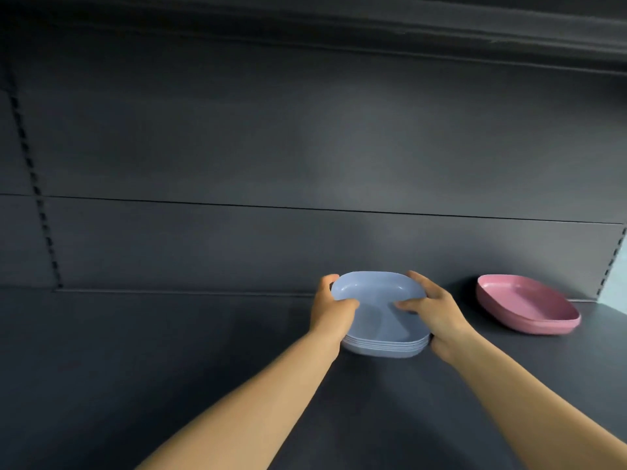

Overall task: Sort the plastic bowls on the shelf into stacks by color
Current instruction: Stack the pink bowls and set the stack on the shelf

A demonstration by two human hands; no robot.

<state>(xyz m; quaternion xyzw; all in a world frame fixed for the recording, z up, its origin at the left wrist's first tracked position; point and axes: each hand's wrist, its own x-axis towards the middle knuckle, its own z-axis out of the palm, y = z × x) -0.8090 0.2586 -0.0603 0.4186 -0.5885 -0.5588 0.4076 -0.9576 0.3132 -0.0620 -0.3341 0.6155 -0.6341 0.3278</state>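
A dark grey shelf (169,351) is seen, backed by a dark panel (305,130) with a slotted upright (34,184) at nine o'clock. Near the centre, a stack of blue plastic bowls (380,320) is set on the shelf — its top bowl is tilted up at the far edge. At three o'clock, well apart, pink plastic bowls (529,307) are nested. The blue stack is gripped on both sides: the left hand (330,312) is curled round its left rim, the right hand (434,308) round its right rim — thumbs laid inside the top bowl.
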